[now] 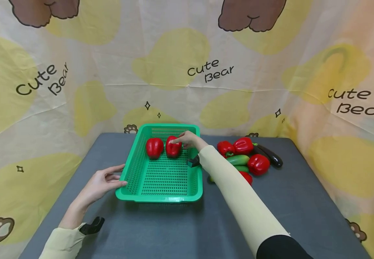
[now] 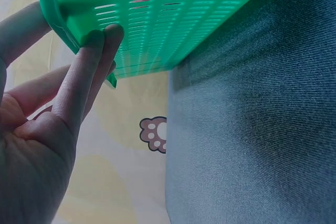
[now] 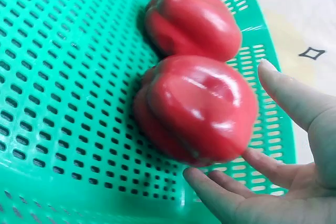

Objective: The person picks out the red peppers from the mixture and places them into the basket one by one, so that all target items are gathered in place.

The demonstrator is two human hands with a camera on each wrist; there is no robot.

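Black fabric [image 1: 282,248] on the right arm lies nearest the camera, running into a pale yellow sleeve [image 1: 245,194]. Across from it, beyond a black wrist device [image 1: 92,226], the left hand [image 1: 104,181] pinches the rim of a green basket [image 1: 161,198], one digit over the edge and others against the outer wall; the hold seems meant to steady it, as so light a basket could slide. The basket sits to this hand's right, above a grey worktop [image 1: 135,233].

At the basket's far right part, the right hand [image 1: 190,139] is spread wide, thumb apart from the fingers. Directly in front of it sits a red bell pepper [image 3: 199,108], with a fingertip seemingly touching it but nothing gripped; the spread probably suits such a broad, rounded thing. Just past that pepper from the hand lies a second red bell pepper [image 1: 154,148], both near the basket's far end, where the wall would likely stop them rolling.

To the right hand's right, outside the basket, red peppers [image 1: 259,164], green cucumbers [image 1: 237,159] and dark eggplants [image 1: 272,156] lie packed close, perhaps propping one another; the sleeve hides some. Farthest from both hands hangs a patterned cloth [image 1: 161,54] lettered "Cute Bear".
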